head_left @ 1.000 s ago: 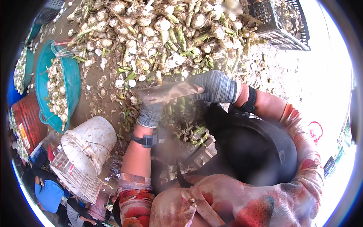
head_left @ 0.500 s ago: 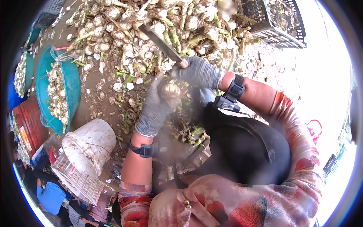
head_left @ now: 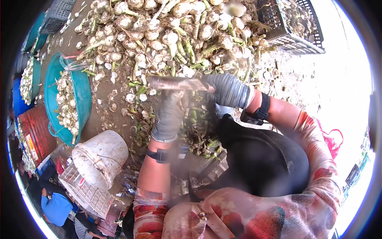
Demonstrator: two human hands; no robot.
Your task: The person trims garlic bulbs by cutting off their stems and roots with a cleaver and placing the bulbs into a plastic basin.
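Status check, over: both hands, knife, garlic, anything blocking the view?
Right gloved hand gripping knife. Left gloved hand close under knife, its hold unclear. Garlic bulbs heaped ahead. Knife and blur obscure left fingertips.

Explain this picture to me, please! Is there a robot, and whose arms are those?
No robot shows here, just a person. A camera worn on their head looks down, so you see their own arms. Both hands wear grey gloves. The right hand holds a knife, with its blade pointing across above the left hand. That hand is blurry, so I can't tell what it holds. On the ground lies a big pile of what look like garlic bulbs. More bulbs sit in a teal tub, near a dirty white bucket.
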